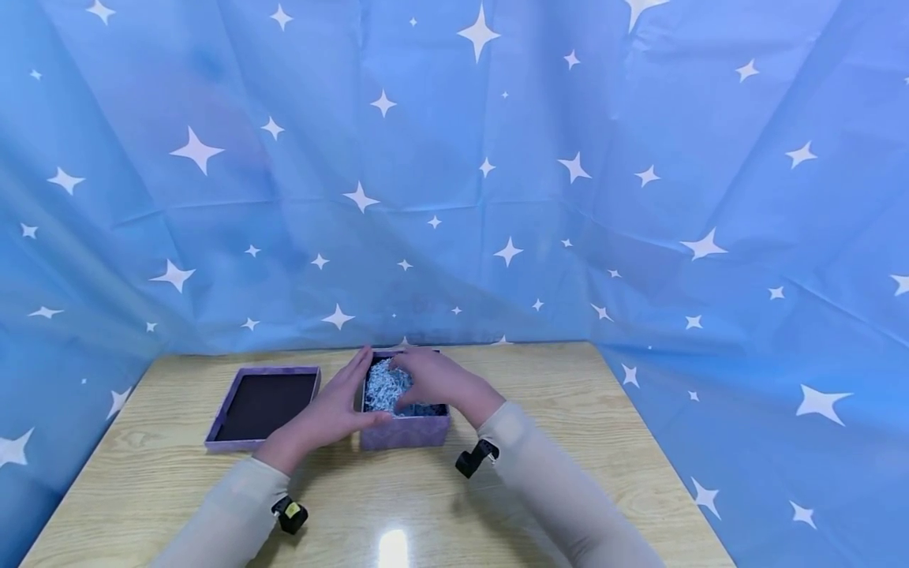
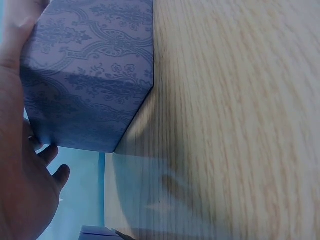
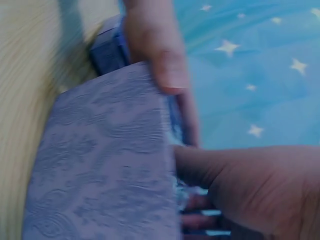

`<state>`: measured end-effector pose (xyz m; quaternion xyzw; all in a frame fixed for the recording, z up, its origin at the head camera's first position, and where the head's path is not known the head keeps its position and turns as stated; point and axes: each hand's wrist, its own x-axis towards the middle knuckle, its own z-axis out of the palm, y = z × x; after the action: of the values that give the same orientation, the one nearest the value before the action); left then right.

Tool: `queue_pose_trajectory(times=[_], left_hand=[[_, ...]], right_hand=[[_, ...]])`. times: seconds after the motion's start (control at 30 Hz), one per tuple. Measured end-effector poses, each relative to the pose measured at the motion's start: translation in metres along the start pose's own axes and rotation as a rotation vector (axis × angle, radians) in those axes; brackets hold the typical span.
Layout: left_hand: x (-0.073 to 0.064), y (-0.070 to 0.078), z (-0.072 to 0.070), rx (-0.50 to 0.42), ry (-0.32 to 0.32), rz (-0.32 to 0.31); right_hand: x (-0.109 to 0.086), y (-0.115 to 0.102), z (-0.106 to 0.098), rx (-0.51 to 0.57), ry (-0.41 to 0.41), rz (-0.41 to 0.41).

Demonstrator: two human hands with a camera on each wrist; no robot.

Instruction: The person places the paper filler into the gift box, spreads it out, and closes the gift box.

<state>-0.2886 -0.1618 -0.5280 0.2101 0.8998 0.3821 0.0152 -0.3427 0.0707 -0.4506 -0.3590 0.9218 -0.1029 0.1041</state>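
Note:
A purple patterned box, its lid off, stands at the table's far middle with pale blue shredded paper inside. My left hand lies along the left wall, fingers extended toward the back corner and thumb at the front rim. In the left wrist view its fingertips show past the box's lower edge. Reaching in from the right, my right hand has its fingers spread over the shredded paper, thumb apart from them. In the right wrist view the box wall hides part of those fingers.
To the left lies the purple box lid, its dark inside facing up. A wooden table carries both. Behind and beside it hangs a blue cloth with white stars. Each wrist wears a small black camera.

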Motion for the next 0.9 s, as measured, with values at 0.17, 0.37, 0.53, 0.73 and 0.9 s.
queue_pose_trajectory(times=[0.17, 0.37, 0.53, 0.73, 0.9], left_hand=[[0.002, 0.002, -0.001, -0.004, 0.006, 0.003], [0.003, -0.002, 0.001, 0.004, 0.006, 0.017], [0.001, -0.003, 0.0, -0.004, 0.006, 0.016], [0.001, -0.004, 0.001, -0.004, -0.002, 0.013], [0.001, -0.003, 0.001, -0.013, 0.001, 0.008]], right_hand=[[0.001, 0.008, -0.006, 0.268, 0.057, -0.207], [0.022, 0.012, 0.01, 0.39, -0.105, -0.263], [0.037, 0.013, 0.02, 0.208, -0.155, -0.198], [0.043, 0.008, 0.031, 0.011, -0.204, -0.137], [0.045, 0.004, 0.039, -0.106, -0.218, -0.117]])
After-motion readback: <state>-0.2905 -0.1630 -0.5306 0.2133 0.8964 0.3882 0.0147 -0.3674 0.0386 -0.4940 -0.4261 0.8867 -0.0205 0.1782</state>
